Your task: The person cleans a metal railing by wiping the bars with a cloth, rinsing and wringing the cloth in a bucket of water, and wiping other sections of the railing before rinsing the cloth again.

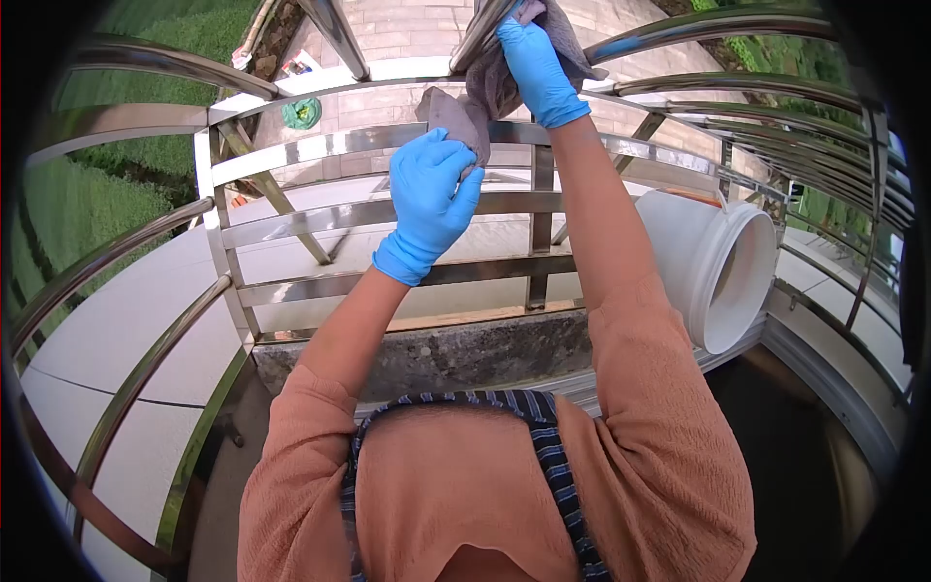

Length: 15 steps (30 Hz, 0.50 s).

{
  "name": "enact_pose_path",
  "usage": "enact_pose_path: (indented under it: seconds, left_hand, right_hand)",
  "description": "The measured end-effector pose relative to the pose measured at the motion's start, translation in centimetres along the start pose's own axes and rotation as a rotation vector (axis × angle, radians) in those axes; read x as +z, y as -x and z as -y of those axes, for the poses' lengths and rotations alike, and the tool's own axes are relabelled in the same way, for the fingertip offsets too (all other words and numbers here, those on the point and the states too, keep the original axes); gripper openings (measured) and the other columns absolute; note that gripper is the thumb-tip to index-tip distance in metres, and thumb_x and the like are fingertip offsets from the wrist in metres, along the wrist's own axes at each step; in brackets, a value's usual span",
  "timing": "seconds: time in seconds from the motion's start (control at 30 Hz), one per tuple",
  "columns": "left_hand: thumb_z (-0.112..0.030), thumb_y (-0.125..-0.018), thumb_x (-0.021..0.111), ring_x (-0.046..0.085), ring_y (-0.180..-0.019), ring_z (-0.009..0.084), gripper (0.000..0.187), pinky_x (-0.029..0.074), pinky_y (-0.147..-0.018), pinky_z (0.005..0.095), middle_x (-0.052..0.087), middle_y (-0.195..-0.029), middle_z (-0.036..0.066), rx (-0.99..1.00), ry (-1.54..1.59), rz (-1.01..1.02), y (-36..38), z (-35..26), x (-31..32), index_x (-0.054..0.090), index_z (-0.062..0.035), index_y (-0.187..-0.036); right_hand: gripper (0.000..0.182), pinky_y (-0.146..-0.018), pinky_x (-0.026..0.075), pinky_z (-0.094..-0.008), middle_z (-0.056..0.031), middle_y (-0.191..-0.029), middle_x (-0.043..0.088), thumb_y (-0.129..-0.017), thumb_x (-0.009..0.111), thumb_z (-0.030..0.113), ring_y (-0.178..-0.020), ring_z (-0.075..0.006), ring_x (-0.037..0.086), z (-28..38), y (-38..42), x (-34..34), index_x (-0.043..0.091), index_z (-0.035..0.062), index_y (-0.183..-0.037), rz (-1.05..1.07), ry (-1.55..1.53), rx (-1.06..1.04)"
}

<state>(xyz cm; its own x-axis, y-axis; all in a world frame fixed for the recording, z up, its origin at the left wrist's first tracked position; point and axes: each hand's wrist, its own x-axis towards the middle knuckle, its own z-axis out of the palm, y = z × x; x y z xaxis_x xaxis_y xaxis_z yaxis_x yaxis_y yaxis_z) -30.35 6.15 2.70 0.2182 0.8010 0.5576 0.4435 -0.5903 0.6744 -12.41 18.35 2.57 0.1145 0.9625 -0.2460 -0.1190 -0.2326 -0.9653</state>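
Observation:
A grey cloth (493, 82) is draped about an upright metal bar (475, 44) of the railing at the top of the view. High up, my right hand (539, 76), in a blue glove, is closed on the cloth against that bar; its fingertips are partly hidden. Lower and to the left, my left hand (430, 194), gloved in blue too, has its fingers curled on a hanging end of the same cloth. This hand is in front of the flat horizontal rails (320, 147).
At the right, a white bucket (679, 257) lies tipped with its mouth toward me. Round bars (145, 364) run along the left side. A stone ledge (465, 357) lies below the rails. Beyond them are paving (407, 34), grass and a green bundle (302, 113).

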Motion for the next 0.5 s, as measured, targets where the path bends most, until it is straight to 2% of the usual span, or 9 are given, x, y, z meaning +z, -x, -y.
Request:
enact_pose_path:
  seconds: [0.1,0.2,0.33,0.4,0.43,0.47,0.5]
  left_hand:
    - [-0.009,-0.071,0.070,0.057,-0.097,0.0358,0.018,0.041,-0.086,0.0436,0.060,-0.091,0.007,-0.039,0.043,0.043,1.8,-1.1,-0.5,0.061,-0.0069,-0.087]
    - [-0.009,-0.071,0.071,0.057,-0.098,0.0357,0.020,0.042,-0.087,0.0441,0.060,-0.093,0.007,-0.061,0.058,0.091,2.4,-1.0,-1.1,0.062,-0.0068,-0.089]
    - [-0.009,-0.071,0.071,0.058,-0.091,0.0345,0.020,0.044,-0.084,0.0436,0.062,-0.091,0.009,-0.032,-0.045,0.133,4.0,1.2,-0.7,0.062,-0.0067,-0.088]
    - [-0.011,-0.072,0.070,0.060,-0.085,0.0329,0.016,0.046,-0.080,0.0421,0.062,-0.088,0.009,-0.043,-0.086,0.156,4.4,1.9,-0.2,0.063,-0.0070,-0.086]
    - [-0.012,-0.073,0.070,0.060,-0.082,0.0317,0.014,0.047,-0.077,0.0412,0.063,-0.086,0.009,-0.048,-0.109,0.161,4.2,1.9,0.1,0.063,-0.0075,-0.084]
    - [-0.012,-0.074,0.069,0.061,-0.078,0.0305,0.012,0.048,-0.075,0.0403,0.063,-0.084,0.009,-0.056,-0.133,0.163,4.1,1.7,0.3,0.064,-0.0079,-0.083]
    - [-0.013,-0.074,0.068,0.061,-0.077,0.0291,0.010,0.048,-0.073,0.0397,0.064,-0.083,0.009,-0.149,-0.137,0.190,4.0,1.3,0.5,0.064,-0.0086,-0.082]
  right_hand:
    - [0.035,-0.072,0.050,-0.0278,-0.0077,-0.093,0.066,-0.084,0.065,0.038,-0.081,-0.0169,0.063,-2.1,-4.1,0.1,0.064,0.0063,-0.100,0.350,0.369,0.392]
    - [0.038,-0.070,0.049,-0.0303,-0.0064,-0.088,0.065,-0.081,0.066,0.043,-0.077,-0.0168,0.061,0.4,-4.0,0.5,0.064,0.0080,-0.096,0.474,0.568,0.578]
    - [0.042,-0.067,0.048,-0.0336,-0.0046,-0.083,0.064,-0.077,0.066,0.050,-0.071,-0.0167,0.059,2.6,-3.2,0.8,0.064,0.0103,-0.090,0.517,0.623,0.609]
    - [0.044,-0.065,0.048,-0.0352,-0.0037,-0.080,0.064,-0.075,0.067,0.054,-0.068,-0.0166,0.058,2.0,-3.7,1.1,0.064,0.0115,-0.087,0.479,0.637,0.597]
    - [0.040,-0.064,0.049,-0.0384,-0.0071,-0.081,0.066,-0.078,0.063,0.052,-0.069,-0.0203,0.061,-0.6,-5.2,0.9,0.065,0.0128,-0.087,0.423,0.651,0.679]
    - [0.042,-0.064,0.050,-0.0386,-0.0089,-0.084,0.067,-0.078,0.061,0.053,-0.070,-0.0213,0.062,-1.1,-4.7,1.3,0.066,0.0123,-0.088,0.385,0.683,0.573]
    - [0.045,-0.065,0.051,-0.0387,-0.0107,-0.087,0.068,-0.079,0.058,0.054,-0.072,-0.0228,0.064,-1.0,-4.4,0.7,0.066,0.0120,-0.094,0.387,0.761,0.461]
